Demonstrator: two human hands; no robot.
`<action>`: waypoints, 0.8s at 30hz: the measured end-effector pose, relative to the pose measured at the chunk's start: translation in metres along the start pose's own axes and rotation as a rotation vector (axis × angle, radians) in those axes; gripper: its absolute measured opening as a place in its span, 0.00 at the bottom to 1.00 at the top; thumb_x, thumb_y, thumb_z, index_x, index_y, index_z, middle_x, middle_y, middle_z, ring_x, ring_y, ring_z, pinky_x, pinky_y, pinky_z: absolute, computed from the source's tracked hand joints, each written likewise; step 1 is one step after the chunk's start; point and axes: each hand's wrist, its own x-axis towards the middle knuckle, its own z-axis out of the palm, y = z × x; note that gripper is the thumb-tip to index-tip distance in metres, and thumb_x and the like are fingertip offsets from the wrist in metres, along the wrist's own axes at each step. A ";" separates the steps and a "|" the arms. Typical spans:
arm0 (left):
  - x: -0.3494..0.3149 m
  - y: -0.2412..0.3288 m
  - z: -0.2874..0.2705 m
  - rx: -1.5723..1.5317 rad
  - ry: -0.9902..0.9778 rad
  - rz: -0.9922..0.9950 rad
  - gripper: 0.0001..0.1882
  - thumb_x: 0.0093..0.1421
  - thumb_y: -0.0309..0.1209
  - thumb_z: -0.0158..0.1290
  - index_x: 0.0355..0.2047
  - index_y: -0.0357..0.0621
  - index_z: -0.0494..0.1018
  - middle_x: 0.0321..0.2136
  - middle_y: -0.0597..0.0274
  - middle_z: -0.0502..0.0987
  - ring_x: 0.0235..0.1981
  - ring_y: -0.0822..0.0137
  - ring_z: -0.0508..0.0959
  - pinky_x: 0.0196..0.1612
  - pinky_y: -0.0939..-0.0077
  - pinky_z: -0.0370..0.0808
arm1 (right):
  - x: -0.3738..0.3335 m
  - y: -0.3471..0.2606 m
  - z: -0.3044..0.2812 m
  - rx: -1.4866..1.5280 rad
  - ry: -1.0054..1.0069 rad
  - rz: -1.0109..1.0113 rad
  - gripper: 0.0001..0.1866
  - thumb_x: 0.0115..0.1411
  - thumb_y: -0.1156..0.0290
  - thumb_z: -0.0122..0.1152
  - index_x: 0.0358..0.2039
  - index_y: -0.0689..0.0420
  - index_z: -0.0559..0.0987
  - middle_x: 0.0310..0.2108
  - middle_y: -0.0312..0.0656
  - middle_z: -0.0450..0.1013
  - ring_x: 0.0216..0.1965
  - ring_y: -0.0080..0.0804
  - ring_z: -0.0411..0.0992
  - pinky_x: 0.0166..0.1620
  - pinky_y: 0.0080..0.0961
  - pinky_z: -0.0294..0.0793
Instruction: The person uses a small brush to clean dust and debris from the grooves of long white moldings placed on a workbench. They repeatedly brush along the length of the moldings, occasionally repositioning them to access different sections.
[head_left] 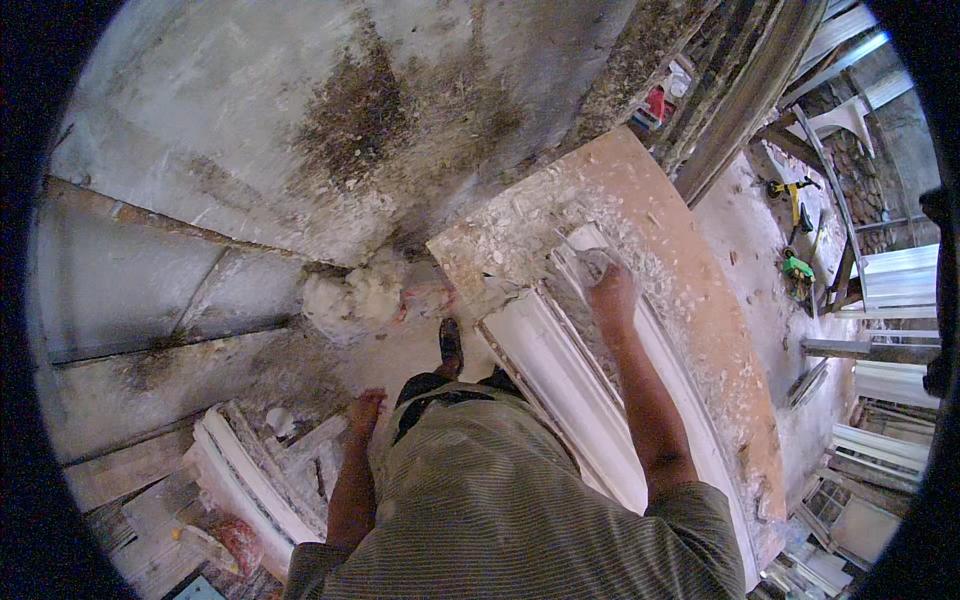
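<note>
My right hand [611,294] is closed at the far end of a long white plaster moulding [665,365] on the board. A small greyish thing [592,263] shows at its fingers, too blurred to name. Alongside, nearer my body, lies a wider white moulding [560,375] with a ribbed profile. Down at my left side hangs my left hand [368,410], its fingers curled, with nothing visible in it. It touches none of the pieces around it.
White flakes and crumbs litter the brown board [640,180]. A whitish heap [355,300] sits on the floor by the wall. Curved white mouldings [250,480] lie at lower left. A yellow toy bike [797,200] and a green toy [797,268] stand at far right.
</note>
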 end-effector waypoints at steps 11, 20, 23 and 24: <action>0.073 0.308 0.102 0.015 -0.170 0.376 0.15 0.67 0.38 0.54 0.47 0.41 0.76 0.45 0.56 0.79 0.47 0.61 0.78 0.54 0.68 0.72 | -0.035 -0.005 0.011 0.054 -0.081 0.075 0.12 0.55 0.68 0.61 0.38 0.56 0.84 0.37 0.53 0.79 0.39 0.51 0.78 0.43 0.45 0.76; 0.074 0.389 0.209 0.715 -0.131 0.836 0.19 0.54 0.39 0.64 0.43 0.44 0.76 0.44 0.56 0.77 0.49 0.51 0.74 0.54 0.54 0.69 | -0.069 0.019 0.003 0.393 0.226 0.117 0.13 0.57 0.65 0.67 0.40 0.56 0.85 0.36 0.47 0.81 0.37 0.41 0.79 0.45 0.33 0.76; 0.074 0.390 0.213 0.768 -0.149 0.864 0.17 0.53 0.39 0.65 0.39 0.45 0.77 0.40 0.56 0.78 0.44 0.51 0.76 0.49 0.55 0.71 | -0.094 0.029 0.004 0.381 0.210 0.265 0.13 0.56 0.64 0.67 0.41 0.53 0.85 0.38 0.49 0.81 0.38 0.45 0.79 0.44 0.36 0.76; 0.074 0.390 0.214 0.755 -0.133 0.907 0.17 0.52 0.39 0.66 0.38 0.45 0.78 0.38 0.54 0.79 0.42 0.49 0.77 0.47 0.55 0.72 | -0.105 0.033 0.003 0.433 0.236 0.290 0.14 0.57 0.63 0.67 0.41 0.56 0.85 0.37 0.49 0.81 0.38 0.41 0.80 0.44 0.34 0.76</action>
